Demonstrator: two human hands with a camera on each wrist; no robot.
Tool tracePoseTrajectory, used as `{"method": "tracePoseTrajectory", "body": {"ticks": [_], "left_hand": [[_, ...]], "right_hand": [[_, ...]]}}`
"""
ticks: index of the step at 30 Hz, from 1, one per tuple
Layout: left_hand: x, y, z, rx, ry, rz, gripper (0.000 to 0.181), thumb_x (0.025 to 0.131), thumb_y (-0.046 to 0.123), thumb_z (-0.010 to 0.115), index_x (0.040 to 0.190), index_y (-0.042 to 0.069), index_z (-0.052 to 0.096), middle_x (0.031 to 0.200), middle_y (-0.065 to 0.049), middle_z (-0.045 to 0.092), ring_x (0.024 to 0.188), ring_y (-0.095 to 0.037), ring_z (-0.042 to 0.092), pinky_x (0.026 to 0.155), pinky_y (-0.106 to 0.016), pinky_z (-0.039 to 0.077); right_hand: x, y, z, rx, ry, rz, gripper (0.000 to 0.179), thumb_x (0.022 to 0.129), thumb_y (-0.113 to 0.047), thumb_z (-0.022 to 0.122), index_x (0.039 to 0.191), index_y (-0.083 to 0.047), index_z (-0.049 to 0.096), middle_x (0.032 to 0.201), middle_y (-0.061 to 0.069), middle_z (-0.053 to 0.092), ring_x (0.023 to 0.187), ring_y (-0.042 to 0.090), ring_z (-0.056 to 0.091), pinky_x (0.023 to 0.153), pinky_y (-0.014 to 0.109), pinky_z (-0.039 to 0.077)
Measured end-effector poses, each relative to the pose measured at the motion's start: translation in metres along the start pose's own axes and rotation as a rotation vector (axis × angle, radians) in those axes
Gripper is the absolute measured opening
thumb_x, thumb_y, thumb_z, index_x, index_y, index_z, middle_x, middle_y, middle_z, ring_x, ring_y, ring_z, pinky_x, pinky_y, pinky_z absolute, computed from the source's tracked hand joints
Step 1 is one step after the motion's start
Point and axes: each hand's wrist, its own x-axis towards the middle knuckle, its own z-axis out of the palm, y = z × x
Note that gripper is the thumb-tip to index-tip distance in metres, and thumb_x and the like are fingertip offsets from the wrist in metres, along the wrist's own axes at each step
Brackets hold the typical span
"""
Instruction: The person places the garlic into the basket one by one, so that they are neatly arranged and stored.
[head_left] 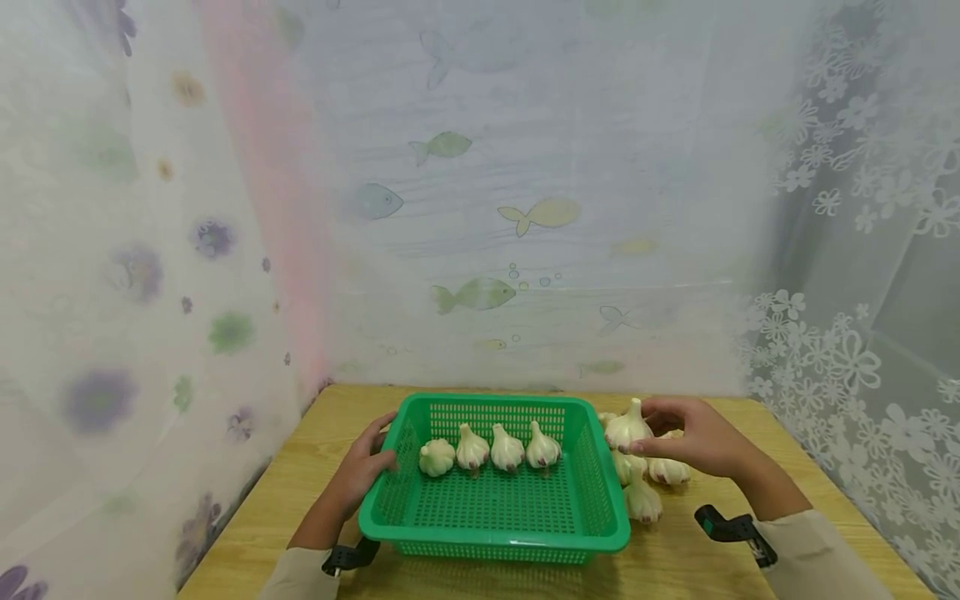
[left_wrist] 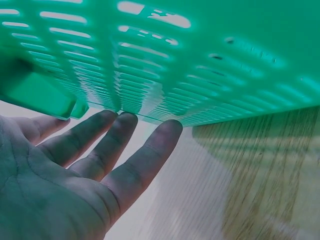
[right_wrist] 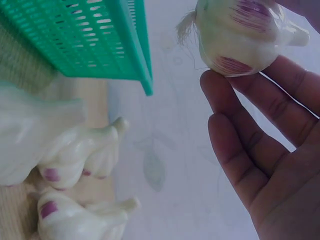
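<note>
A green plastic basket (head_left: 495,546) stands on the wooden table with several garlic bulbs (head_left: 507,448) in a row inside it. My left hand (head_left: 360,473) is at the basket's left side; its thumb lies at the rim, while in the left wrist view its fingers (left_wrist: 145,160) stretch out loosely against the slotted outer wall. To the right of the basket, my right hand (head_left: 693,437) pinches one garlic bulb (right_wrist: 240,37) between thumb and fingertips. That bulb is raised above a group of other garlic bulbs (head_left: 643,502) lying on the table.
The wooden table (head_left: 705,558) reaches back to a curtain (head_left: 540,333) printed with fish. Patterned curtains also hang at the left and right sides. The loose bulbs lie close beside the basket's right wall.
</note>
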Motion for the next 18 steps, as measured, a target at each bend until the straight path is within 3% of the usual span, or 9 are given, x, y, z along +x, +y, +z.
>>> {"method": "tracePoseTrajectory", "body": {"ticks": [7,13,18], "left_hand": [[0.002,-0.001,-0.001,-0.012,-0.016,-0.001,0.083,0.088,-0.002,0.053,0.164,0.016,0.025,0.152,-0.028,0.048,0.112,-0.039,0.062,0.079,-0.039,0.054],[0.001,-0.001,-0.001,-0.012,-0.018,0.002,0.083,0.088,-0.002,0.053,0.164,0.014,0.024,0.151,-0.029,0.048,0.112,-0.04,0.062,0.08,-0.039,0.054],[0.0,0.001,0.0,0.001,-0.013,0.0,0.083,0.088,-0.001,0.054,0.165,0.014,0.024,0.151,-0.029,0.048,0.112,-0.039,0.062,0.08,-0.04,0.054]], "right_hand": [[0.02,-0.009,0.006,0.019,-0.019,-0.072,0.049,0.091,-0.028,0.08,0.135,-0.013,0.066,0.118,0.005,0.068,0.095,0.012,0.071,0.08,0.032,0.058],[0.033,-0.017,0.012,0.013,-0.044,-0.065,0.052,0.09,-0.032,0.08,0.137,-0.017,0.064,0.121,0.004,0.069,0.098,0.016,0.07,0.082,0.033,0.057],[0.042,-0.023,0.017,-0.005,-0.065,-0.069,0.054,0.089,-0.033,0.081,0.137,-0.015,0.064,0.128,0.008,0.067,0.102,0.02,0.07,0.087,0.042,0.056]]}}
